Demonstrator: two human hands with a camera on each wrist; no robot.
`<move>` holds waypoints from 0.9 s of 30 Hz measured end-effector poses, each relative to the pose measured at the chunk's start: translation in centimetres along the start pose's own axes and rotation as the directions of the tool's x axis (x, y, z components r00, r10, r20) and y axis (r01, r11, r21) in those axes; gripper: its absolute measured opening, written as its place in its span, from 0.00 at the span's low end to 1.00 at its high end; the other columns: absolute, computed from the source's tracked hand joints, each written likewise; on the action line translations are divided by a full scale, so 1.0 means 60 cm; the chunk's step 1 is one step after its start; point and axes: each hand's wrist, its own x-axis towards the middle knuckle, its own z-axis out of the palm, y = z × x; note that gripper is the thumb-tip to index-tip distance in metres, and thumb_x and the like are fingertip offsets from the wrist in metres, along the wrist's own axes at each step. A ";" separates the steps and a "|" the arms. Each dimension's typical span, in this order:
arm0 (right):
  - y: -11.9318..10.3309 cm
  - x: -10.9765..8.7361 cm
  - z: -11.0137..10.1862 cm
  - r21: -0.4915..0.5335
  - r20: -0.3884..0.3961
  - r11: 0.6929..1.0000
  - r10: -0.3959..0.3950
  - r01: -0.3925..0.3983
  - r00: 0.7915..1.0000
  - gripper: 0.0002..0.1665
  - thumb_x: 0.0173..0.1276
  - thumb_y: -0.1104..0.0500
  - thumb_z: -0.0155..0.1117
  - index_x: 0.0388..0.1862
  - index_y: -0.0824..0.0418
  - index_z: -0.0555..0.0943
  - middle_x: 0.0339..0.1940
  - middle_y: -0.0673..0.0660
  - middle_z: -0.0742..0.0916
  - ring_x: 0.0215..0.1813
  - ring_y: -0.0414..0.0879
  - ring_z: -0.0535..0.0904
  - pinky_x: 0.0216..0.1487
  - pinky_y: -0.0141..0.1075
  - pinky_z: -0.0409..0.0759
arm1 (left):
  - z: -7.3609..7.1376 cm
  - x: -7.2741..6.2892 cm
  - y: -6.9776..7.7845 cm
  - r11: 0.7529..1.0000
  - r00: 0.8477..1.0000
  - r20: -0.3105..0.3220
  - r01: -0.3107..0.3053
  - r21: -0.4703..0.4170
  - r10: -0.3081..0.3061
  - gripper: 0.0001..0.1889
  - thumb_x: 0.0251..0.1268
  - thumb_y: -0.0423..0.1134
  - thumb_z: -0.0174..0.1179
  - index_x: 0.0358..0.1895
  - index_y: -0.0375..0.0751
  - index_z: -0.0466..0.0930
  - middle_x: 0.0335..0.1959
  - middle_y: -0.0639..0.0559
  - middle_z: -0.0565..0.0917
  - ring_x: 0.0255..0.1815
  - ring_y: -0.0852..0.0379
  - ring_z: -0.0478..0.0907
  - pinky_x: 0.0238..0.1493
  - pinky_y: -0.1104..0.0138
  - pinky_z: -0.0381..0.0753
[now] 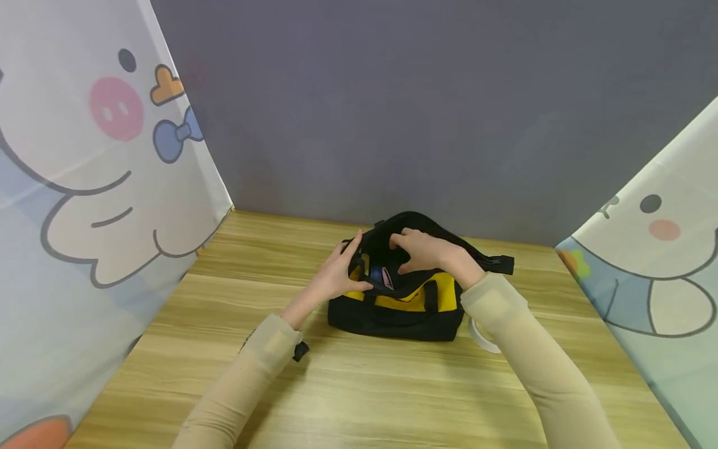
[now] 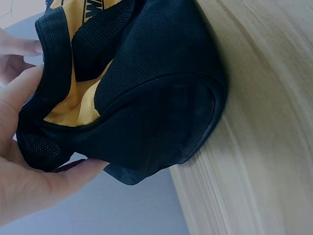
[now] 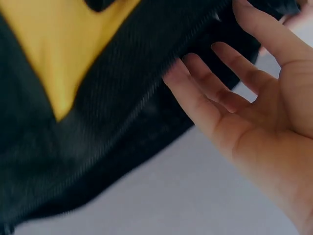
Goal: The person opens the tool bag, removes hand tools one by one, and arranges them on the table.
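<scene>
A black and yellow tool bag [image 1: 392, 321] sits on the table with its zippered top gaping. My left hand [image 1: 335, 271] grips the rim at the bag's left end, thumb and fingers spread across it. From the left wrist view, that hand's fingers [image 2: 22, 93] lie along the zipper edge. Over the opening hovers my right hand [image 1: 423, 249], its fingers loosely bent and holding nothing. In the right wrist view its fingertips [image 3: 176, 71] are right at the zipper edge. Inside the bag, a small pink and blue item [image 1: 387, 278] shows partly.
A white ring [image 1: 483, 340] lies on the wooden table [image 1: 370, 393] right of the bag, partly behind the right sleeve. The zipper's end tab [image 1: 500, 264] sticks out to the right. A grey wall [image 1: 392, 112] rises close behind, with cartoon-printed panels on both sides.
</scene>
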 end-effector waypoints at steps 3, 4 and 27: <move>-0.005 0.018 0.012 -0.003 0.036 1.000 0.003 -0.003 0.999 0.31 0.66 0.52 0.70 0.66 0.58 0.72 0.66 0.65 0.75 0.62 0.58 0.76 0.63 0.51 0.78 | 0.001 0.001 0.001 1.000 1.000 0.005 0.001 0.000 -0.001 0.60 0.55 0.49 0.74 0.82 0.59 0.36 0.79 0.32 0.49 0.76 0.30 0.59 0.69 0.40 0.69; -0.007 0.025 0.017 -0.008 0.050 1.000 0.008 -0.008 0.999 0.32 0.67 0.53 0.70 0.66 0.58 0.72 0.67 0.65 0.75 0.63 0.58 0.76 0.63 0.51 0.78 | 0.001 0.001 0.002 1.000 1.000 0.006 0.000 0.000 0.000 0.60 0.55 0.49 0.74 0.82 0.59 0.36 0.79 0.32 0.49 0.76 0.30 0.59 0.69 0.40 0.68; -0.006 0.104 0.097 0.040 0.261 0.984 0.159 -0.175 0.952 0.40 0.68 0.56 0.67 0.74 0.58 0.61 0.50 0.61 0.84 0.41 0.49 0.78 0.44 0.41 0.78 | 0.003 0.000 -0.002 1.000 1.000 -0.006 -0.015 -0.002 0.015 0.60 0.55 0.49 0.74 0.82 0.59 0.36 0.79 0.32 0.49 0.75 0.29 0.60 0.67 0.38 0.70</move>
